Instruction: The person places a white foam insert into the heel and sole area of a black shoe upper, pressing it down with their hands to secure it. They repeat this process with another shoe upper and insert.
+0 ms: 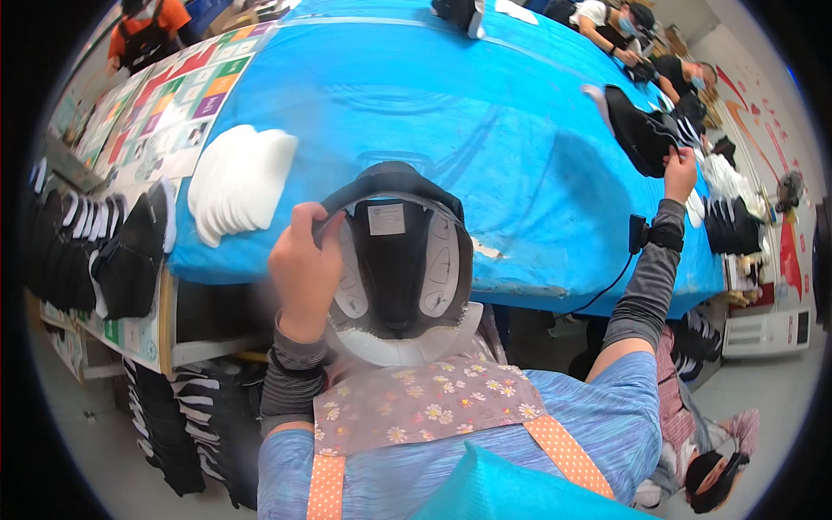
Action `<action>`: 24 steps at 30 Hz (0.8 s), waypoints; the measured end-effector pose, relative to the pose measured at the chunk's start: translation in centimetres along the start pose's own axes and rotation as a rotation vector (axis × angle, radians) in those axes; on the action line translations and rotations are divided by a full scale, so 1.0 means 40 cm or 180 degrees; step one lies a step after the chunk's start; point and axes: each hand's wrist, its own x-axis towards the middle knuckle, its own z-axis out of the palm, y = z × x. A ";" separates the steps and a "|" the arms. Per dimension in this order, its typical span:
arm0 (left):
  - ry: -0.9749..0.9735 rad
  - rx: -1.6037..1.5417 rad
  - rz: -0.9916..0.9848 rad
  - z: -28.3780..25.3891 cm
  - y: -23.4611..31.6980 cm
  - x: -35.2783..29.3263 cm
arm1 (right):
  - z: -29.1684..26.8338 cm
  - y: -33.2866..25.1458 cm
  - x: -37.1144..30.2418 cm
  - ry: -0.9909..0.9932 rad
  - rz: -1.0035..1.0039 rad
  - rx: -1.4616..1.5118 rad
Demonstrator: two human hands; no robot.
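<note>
Near, the left hand point(305, 273)'s fingers grip 1 black padded fabric shoe upper point(394, 269); farther right, the right hand point(679, 173)'s pinch 1 black white-edged fabric upper point(637, 134). White sole-shaped sheets point(243, 184) overlap, left.

White label point(386, 219) inside black upper point(394, 282) (print too small); red lettering point(772, 139) on wall point(756, 104)

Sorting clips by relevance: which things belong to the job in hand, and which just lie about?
In use, apparently:
near shoe upper, in the left hand
far upper, in the right hand

Lying about, untouched:
white pads
left uppers
right uppers
</note>
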 end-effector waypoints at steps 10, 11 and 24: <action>-0.0232 0.0106 0.0480 0.031 0.042 0.029 | -0.078 0.400 -0.097 0.0035 0.0435 -0.1236; -0.0381 0.0051 0.0297 0.035 0.047 0.041 | -0.095 0.398 -0.090 -0.0382 0.0488 -0.0798; -0.1024 -0.0070 0.0481 0.148 0.224 0.072 | 0.037 -0.644 -0.521 -0.1761 -0.2186 0.1553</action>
